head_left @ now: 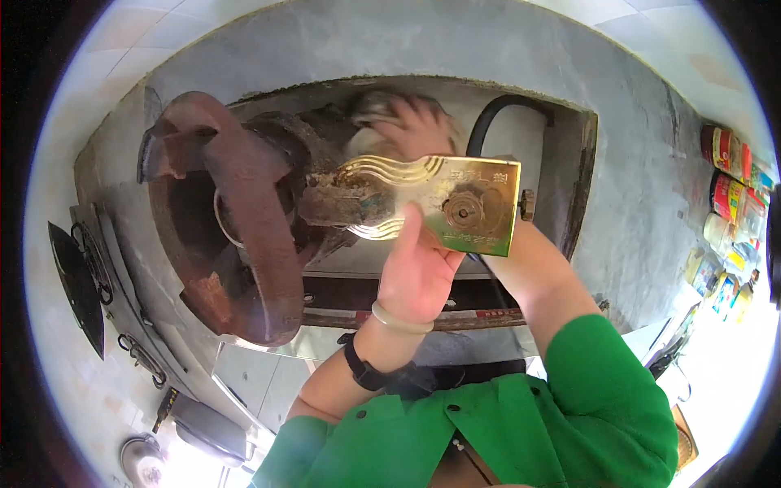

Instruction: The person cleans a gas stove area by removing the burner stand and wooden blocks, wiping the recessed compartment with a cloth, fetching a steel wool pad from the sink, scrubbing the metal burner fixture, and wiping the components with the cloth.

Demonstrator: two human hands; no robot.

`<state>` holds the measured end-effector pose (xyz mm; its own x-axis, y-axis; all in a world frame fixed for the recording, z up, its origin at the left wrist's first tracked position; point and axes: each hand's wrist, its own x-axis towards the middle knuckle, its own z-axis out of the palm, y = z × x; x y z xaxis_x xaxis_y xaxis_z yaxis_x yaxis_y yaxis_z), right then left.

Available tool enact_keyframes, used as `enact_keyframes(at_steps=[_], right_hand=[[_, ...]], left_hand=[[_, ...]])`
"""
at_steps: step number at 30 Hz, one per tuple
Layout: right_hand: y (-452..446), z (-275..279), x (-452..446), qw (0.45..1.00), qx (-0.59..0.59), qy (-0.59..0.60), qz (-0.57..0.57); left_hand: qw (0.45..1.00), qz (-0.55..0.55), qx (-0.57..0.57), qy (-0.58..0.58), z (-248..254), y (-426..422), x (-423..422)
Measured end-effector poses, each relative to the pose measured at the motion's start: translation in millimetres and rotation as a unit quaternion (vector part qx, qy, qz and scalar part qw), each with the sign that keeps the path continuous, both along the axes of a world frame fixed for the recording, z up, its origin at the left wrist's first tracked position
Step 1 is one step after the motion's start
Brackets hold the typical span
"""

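A stove-like metal unit with a shiny gold panel [496, 183] and a rusty brown round frame [252, 187] stands over a rectangular opening in a grey counter. My left hand [423, 272], with a dark watch and a pale bangle on its wrist, grips the panel's lower edge, thumb over its face. Behind the panel passes my right forearm; my right hand [415, 126] shows beyond the upper edge, smeared by motion, against something blurred and grey that I cannot make out. A small knob [527, 205] sticks out at the panel's right end.
A black hose [504, 102] curves inside the opening. Jars and packets [732, 154] line the right side. At the left lie a dark blade-like object [75, 289] and scissors [140, 358]. A metal pan [211, 427] is at the lower left.
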<state>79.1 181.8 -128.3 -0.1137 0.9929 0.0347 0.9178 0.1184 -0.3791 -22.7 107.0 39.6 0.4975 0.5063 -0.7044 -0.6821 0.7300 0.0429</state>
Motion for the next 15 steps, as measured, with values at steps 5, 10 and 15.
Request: enact_keyframes(at_steps=[5, 10, 15], right_hand=[[-18.4, -26.9, -24.8, 0.991, 0.018, -0.038, 0.131], [-114.3, -9.0, 11.9, 0.975, -0.100, -0.006, 0.197], [-152.1, 17.7, 67.4, 0.947, -0.311, 0.067, 0.032]], left_hand=[[1.000, 0.016, 0.013, -0.002, 2.6, 14.7, 4.0], [0.999, 0.021, 0.013, -0.022, -1.9, 16.1, 7.4], [0.999, 0.023, 0.022, 0.014, -12.1, 16.1, 8.5]])
